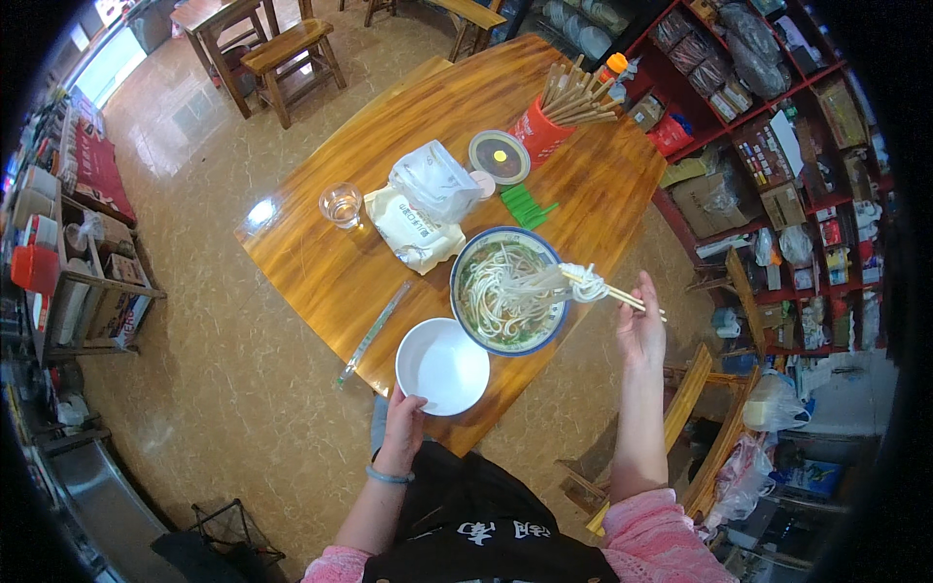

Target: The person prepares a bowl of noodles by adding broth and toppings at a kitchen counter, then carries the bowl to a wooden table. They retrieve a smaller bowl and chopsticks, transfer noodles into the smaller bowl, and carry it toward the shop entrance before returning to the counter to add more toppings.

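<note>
My right hand (pixel 641 321) holds a pair of wooden chopsticks (pixel 627 297), with white noodles (pixel 587 286) lifted and wound around their tips. The noodles trail down into a large blue-rimmed bowl (pixel 510 348) of noodle soup with chopped greens, near the table's edge. With my left hand (pixel 406 421), thumb over the rim, I grip an empty white bowl (pixel 443 364) beside the soup bowl. A packet of wipes (pixel 415 232) and a clear plastic bag (pixel 435 178) lie behind the bowls. To the left stands a clear glass (pixel 340 207) with some liquid.
On the wooden table (pixel 306 255) are wrapped chopsticks (pixel 375 331), green packets (pixel 521 206), a lidded round container (pixel 499 156) and a red holder (pixel 539 131) full of chopsticks. Red shelves (pixel 729 131) stand at right, a wooden bench (pixel 685 397) at lower right.
</note>
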{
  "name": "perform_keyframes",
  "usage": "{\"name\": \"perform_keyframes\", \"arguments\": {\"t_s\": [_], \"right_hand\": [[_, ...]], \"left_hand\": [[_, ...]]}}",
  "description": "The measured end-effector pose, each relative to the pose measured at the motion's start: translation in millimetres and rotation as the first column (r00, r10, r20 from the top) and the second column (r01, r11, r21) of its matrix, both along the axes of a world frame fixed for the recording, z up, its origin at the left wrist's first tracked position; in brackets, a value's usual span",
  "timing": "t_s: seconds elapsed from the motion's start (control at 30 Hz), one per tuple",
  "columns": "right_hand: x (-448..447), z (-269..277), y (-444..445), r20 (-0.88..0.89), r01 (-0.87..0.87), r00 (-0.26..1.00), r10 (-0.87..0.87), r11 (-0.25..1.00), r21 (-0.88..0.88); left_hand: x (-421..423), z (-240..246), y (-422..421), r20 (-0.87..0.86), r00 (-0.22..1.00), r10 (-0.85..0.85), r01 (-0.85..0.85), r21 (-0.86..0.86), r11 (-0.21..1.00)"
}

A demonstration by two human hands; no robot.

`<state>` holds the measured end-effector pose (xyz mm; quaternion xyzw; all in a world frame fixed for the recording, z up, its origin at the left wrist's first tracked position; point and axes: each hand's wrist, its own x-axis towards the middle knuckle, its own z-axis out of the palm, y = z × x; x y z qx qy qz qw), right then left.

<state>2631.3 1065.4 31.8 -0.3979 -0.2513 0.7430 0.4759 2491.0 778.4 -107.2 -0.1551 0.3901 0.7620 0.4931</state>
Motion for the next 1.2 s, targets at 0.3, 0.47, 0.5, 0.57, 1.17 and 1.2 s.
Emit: {"name": "perform_keyframes", "arguments": {"t_s": [0.3, 0.47, 0.5, 0.57, 1.17, 1.2], "right_hand": [[4, 58, 11, -0.016, 0.035, 0.999, -0.033, 0.994, 0.104], [13, 91, 18, -0.449, -0.168, 0.857, 0.253, 0.961, 0.221], [12, 98, 19, -0.428, -0.189, 0.861, 0.275, 0.954, 0.233], [11, 115, 19, -0.396, -0.238, 0.852, 0.342, 0.927, 0.288], [-21, 88, -70, 0.061, -0.271, 0.962, 0.266, 0.959, 0.083], [-25, 72, -80, 0.141, -0.266, 0.956, 0.257, 0.963, 0.046]], "left_hand": [[-1, 3, 8, -0.024, 1.000, -0.019, 0.019, 0.021, 1.000], [0, 2, 15, -0.035, 0.999, 0.010, -0.009, 0.026, 1.000], [0, 1, 15, -0.036, 0.999, 0.010, -0.009, 0.032, 0.999], [-1, -2, 14, -0.041, 0.999, -0.005, 0.006, 0.038, 0.999], [-10, -19, 8, -0.021, 1.000, -0.017, 0.019, 0.100, 0.995], [-10, -20, 8, -0.007, 1.000, -0.019, 0.020, 0.104, 0.994]]}}
